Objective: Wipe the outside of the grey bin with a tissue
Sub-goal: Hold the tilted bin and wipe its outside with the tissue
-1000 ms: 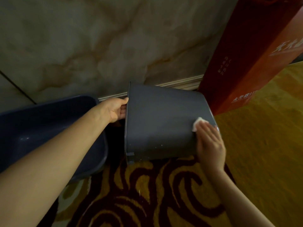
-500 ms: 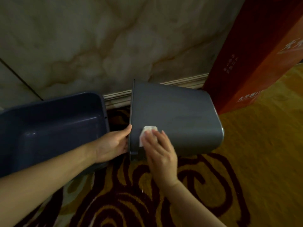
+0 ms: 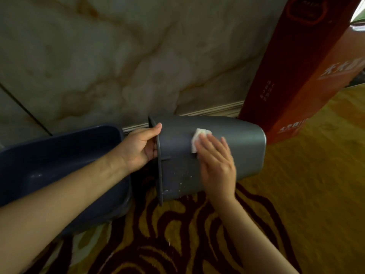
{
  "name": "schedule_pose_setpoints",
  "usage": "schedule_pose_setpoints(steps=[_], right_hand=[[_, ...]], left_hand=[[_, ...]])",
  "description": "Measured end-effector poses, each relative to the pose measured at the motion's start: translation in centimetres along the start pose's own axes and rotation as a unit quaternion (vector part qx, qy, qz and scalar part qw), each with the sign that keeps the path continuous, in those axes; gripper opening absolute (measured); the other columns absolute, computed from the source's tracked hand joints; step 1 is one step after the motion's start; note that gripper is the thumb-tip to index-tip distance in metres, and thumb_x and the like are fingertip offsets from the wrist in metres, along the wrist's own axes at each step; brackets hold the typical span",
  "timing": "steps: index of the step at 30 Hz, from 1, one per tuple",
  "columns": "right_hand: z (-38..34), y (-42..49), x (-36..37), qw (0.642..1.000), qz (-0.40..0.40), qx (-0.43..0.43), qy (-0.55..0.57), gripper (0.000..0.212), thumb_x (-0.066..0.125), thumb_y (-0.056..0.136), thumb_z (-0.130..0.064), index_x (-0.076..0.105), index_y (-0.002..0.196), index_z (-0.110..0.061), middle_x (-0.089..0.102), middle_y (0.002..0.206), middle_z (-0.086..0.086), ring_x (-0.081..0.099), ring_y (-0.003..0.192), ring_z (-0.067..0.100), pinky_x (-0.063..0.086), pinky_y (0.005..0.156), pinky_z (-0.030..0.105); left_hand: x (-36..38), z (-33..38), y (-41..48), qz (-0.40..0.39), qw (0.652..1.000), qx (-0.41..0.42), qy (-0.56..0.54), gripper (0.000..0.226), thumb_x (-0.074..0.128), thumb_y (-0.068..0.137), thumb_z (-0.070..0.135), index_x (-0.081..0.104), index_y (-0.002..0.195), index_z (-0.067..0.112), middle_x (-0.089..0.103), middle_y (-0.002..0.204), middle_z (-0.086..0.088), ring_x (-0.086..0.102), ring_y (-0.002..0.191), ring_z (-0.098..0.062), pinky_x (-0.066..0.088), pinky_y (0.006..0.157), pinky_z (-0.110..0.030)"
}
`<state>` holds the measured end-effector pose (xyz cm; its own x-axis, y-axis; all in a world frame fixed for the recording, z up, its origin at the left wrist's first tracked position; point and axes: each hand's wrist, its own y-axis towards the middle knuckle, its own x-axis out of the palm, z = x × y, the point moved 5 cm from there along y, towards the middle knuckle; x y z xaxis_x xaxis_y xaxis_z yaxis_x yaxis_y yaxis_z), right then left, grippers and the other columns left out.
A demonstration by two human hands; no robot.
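Observation:
The grey bin (image 3: 243, 143) lies on its side on the carpet, its open mouth facing left and its base to the right. My left hand (image 3: 141, 148) grips the rim at the mouth, thumb on the outside wall. My right hand (image 3: 216, 165) lies flat on the bin's upper side wall and presses a white tissue (image 3: 198, 140) against it; the tissue sticks out past the fingertips. Pale specks mark the wall near the rim's lower end.
A dark blue tub (image 3: 59, 165) sits on the floor just left of the bin, under my left forearm. A tall red carton (image 3: 296, 72) stands at the right against the marble wall (image 3: 118, 66). Patterned yellow and maroon carpet (image 3: 177, 234) covers the floor.
My right hand slid the tissue from the bin's base end to near the rim, then back toward the middle and higher. My left hand shifted along the rim.

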<state>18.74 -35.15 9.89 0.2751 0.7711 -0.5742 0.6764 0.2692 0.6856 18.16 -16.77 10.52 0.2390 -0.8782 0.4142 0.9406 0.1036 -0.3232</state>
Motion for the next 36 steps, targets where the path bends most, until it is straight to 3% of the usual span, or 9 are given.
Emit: schedule_pose_setpoints(steps=[8,14,16,20,24,27,31,34,36], right_hand=[[8.4,3.4,-4.8,0.990,0.042,0.130,-0.044,0.026,0.060,0.087,0.002,0.066,0.111,-0.005,0.065,0.120,0.014,0.058,0.117,0.025,0.038,0.107,0.047],[7.0,5.7,-4.2,0.985,0.004,0.171,-0.019,0.026,0.060,0.087,-0.004,0.068,0.110,-0.011,0.066,0.120,0.007,0.055,0.120,0.021,0.035,0.103,0.028],[4.9,5.7,-3.6,0.988,-0.011,0.151,-0.015,0.027,0.063,0.084,0.000,0.069,0.109,-0.009,0.067,0.118,0.009,0.057,0.118,0.026,0.035,0.102,0.031],[-0.8,5.1,-2.0,0.998,-0.014,0.060,-0.007,0.027,0.069,0.076,0.006,0.073,0.099,-0.007,0.072,0.107,0.010,0.066,0.103,0.027,0.046,0.098,0.042],[-7.0,3.6,0.8,0.997,-0.058,-0.020,0.047,0.025,0.059,0.082,0.000,0.070,0.100,-0.012,0.072,0.107,0.003,0.063,0.106,0.020,0.039,0.105,0.031],[-8.6,4.1,2.1,0.994,-0.080,-0.010,0.067,0.021,0.055,0.086,-0.003,0.069,0.099,-0.014,0.070,0.107,-0.001,0.058,0.110,0.015,0.028,0.110,0.025],[-7.9,6.3,3.2,0.990,-0.129,0.008,0.056,0.020,0.058,0.083,0.001,0.071,0.094,-0.009,0.071,0.110,0.004,0.059,0.112,0.022,0.027,0.110,0.031],[-6.9,7.0,3.2,0.988,-0.148,0.008,0.039,0.022,0.056,0.081,0.001,0.072,0.092,-0.008,0.069,0.114,0.007,0.059,0.113,0.025,0.028,0.110,0.033],[-4.8,7.0,2.4,0.991,-0.132,0.029,0.015,0.024,0.057,0.079,0.003,0.073,0.094,-0.008,0.070,0.111,0.009,0.061,0.109,0.025,0.029,0.109,0.034]], left_hand=[[1.1,2.1,0.1,0.014,1.000,-0.002,-0.017,0.025,0.040,0.096,0.017,0.060,0.085,0.007,0.070,0.052,0.000,0.066,0.045,-0.008,0.053,0.043,-0.020],[-0.3,3.5,0.3,0.071,0.997,-0.016,-0.041,0.020,0.043,0.094,0.018,0.059,0.090,0.008,0.064,0.084,-0.007,0.066,0.067,-0.016,0.059,0.059,-0.028],[-0.5,3.7,0.4,0.078,0.996,-0.020,-0.042,0.020,0.043,0.094,0.018,0.059,0.091,0.007,0.065,0.084,-0.007,0.068,0.065,-0.016,0.059,0.059,-0.029],[-0.4,4.2,1.0,0.090,0.994,-0.012,-0.061,0.024,0.042,0.095,0.018,0.061,0.085,0.007,0.073,0.058,-0.004,0.070,0.052,-0.014,0.058,0.051,-0.028],[-0.1,4.5,1.8,0.116,0.990,0.000,-0.079,0.031,0.042,0.097,0.026,0.059,0.077,0.009,0.069,0.048,-0.002,0.067,0.044,-0.012,0.055,0.042,-0.022],[0.0,4.7,2.0,0.101,0.989,0.013,-0.106,0.039,0.036,0.098,0.033,0.059,0.079,0.009,0.071,0.052,-0.003,0.069,0.047,-0.012,0.055,0.043,-0.021],[0.5,4.3,1.3,0.004,0.997,-0.024,-0.073,0.052,0.025,0.100,0.034,0.063,0.089,-0.001,0.074,0.073,-0.010,0.072,0.063,-0.015,0.058,0.060,-0.024],[0.5,4.0,1.1,0.010,1.000,-0.015,-0.026,0.041,0.027,0.100,0.019,0.055,0.113,-0.007,0.069,0.096,-0.014,0.071,0.075,-0.016,0.058,0.069,-0.025],[0.2,4.4,1.3,0.042,0.999,0.007,-0.026,0.034,0.031,0.099,0.014,0.050,0.123,-0.001,0.064,0.102,-0.013,0.069,0.077,-0.016,0.058,0.066,-0.028]])
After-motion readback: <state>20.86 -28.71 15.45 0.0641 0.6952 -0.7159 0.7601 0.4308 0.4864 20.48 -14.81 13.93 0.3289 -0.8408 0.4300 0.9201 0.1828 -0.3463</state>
